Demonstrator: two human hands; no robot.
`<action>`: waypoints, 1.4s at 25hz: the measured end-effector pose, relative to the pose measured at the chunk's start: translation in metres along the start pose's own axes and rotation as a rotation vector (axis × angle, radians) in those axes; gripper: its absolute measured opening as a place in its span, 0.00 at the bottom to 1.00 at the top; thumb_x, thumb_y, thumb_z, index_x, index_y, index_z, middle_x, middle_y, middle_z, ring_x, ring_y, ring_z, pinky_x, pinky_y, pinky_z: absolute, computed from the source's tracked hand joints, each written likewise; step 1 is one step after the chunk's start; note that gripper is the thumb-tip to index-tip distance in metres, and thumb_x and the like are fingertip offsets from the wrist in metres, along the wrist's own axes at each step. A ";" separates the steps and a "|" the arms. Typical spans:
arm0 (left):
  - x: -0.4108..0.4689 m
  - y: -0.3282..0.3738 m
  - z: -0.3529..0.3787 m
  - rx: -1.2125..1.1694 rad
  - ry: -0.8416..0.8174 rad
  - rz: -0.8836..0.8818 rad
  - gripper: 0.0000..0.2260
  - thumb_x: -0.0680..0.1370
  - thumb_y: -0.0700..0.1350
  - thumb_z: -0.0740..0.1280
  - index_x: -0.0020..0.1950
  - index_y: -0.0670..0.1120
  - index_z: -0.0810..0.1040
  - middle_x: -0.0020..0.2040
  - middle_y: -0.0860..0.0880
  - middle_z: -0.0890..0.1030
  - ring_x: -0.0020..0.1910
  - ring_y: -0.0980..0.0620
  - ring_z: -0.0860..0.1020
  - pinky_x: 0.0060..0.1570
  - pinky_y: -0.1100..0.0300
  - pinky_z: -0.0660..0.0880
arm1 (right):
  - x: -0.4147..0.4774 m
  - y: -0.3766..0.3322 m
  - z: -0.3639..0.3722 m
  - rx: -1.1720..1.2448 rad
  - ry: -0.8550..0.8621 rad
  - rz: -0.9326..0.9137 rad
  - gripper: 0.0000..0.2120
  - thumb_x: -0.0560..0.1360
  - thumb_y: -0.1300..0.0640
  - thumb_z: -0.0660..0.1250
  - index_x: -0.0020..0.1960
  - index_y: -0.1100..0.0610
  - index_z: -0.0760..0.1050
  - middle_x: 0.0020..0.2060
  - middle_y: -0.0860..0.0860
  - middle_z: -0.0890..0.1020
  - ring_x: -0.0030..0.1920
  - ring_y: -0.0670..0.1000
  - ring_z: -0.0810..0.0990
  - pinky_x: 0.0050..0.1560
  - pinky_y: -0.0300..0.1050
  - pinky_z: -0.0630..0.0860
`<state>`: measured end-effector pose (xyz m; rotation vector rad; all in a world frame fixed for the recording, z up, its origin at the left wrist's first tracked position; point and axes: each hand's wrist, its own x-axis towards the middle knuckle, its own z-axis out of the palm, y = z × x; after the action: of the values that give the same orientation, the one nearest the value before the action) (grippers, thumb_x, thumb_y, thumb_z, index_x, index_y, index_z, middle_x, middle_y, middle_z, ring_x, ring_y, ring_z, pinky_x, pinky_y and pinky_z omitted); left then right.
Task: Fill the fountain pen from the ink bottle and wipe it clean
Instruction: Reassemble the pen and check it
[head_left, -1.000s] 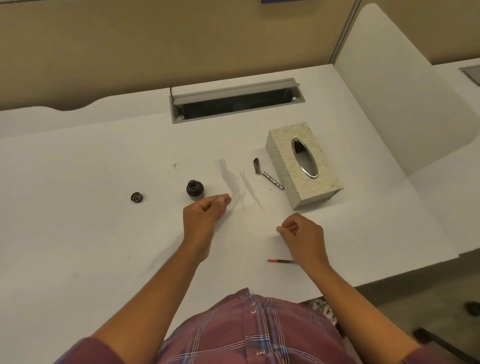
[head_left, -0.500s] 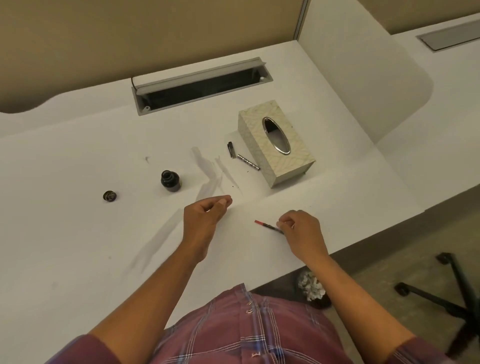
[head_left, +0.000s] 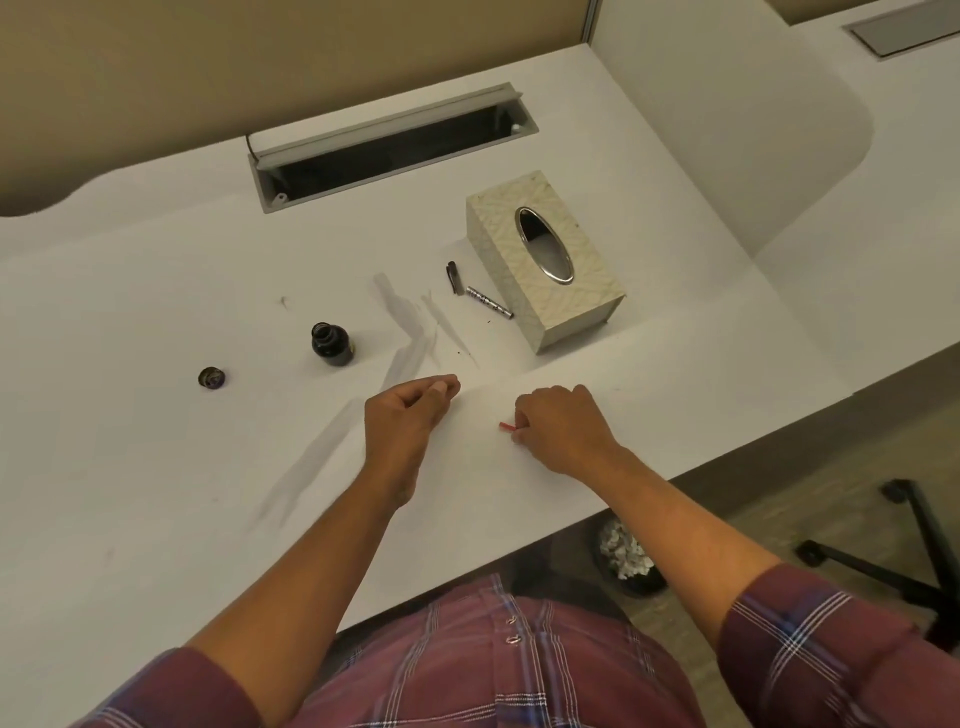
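Right hand (head_left: 563, 428) and left hand (head_left: 410, 410) sit near the front edge of the worktop (head_left: 156, 467), with wide room to their left. Box (head_left: 543, 260) stands beyond, open bottle (head_left: 331, 344) well left of it. Right hand pinches a red pen (head_left: 508, 426); left, close beside, curls loosely, holding nothing.

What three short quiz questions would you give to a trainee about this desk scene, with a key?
1. True or false: the ink bottle is closed.
2. Fill in: the red pen part is gripped by the ___ one of the two hands.
3. The silver pen barrel lies beside: A) the tissue box B) a cup C) a keyboard.
Key: 1 false, its cap lies apart from it; 2 the right hand; 3 A.
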<state>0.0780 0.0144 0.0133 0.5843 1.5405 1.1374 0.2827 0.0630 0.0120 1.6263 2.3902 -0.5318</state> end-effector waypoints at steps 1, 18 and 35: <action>0.001 0.001 -0.002 -0.008 0.008 0.000 0.08 0.84 0.40 0.71 0.57 0.47 0.90 0.56 0.47 0.92 0.60 0.49 0.89 0.69 0.47 0.81 | 0.001 0.002 -0.007 0.151 -0.025 0.052 0.09 0.78 0.46 0.69 0.48 0.51 0.80 0.46 0.48 0.84 0.48 0.53 0.81 0.53 0.51 0.72; -0.004 0.009 -0.004 -0.006 0.010 0.080 0.08 0.82 0.41 0.74 0.58 0.50 0.91 0.57 0.53 0.91 0.62 0.54 0.87 0.69 0.51 0.80 | 0.003 -0.004 -0.082 1.524 0.092 0.206 0.11 0.77 0.56 0.72 0.59 0.50 0.79 0.42 0.50 0.87 0.41 0.50 0.80 0.44 0.48 0.70; -0.004 0.019 -0.005 -0.307 -0.040 0.080 0.08 0.85 0.41 0.71 0.58 0.47 0.91 0.60 0.45 0.90 0.66 0.49 0.86 0.70 0.50 0.78 | -0.008 -0.068 -0.031 1.415 0.097 0.305 0.07 0.76 0.49 0.73 0.48 0.51 0.82 0.45 0.46 0.89 0.43 0.49 0.86 0.44 0.47 0.77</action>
<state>0.0710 0.0175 0.0321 0.4602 1.2847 1.3835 0.2241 0.0469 0.0557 2.3332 1.6258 -2.4182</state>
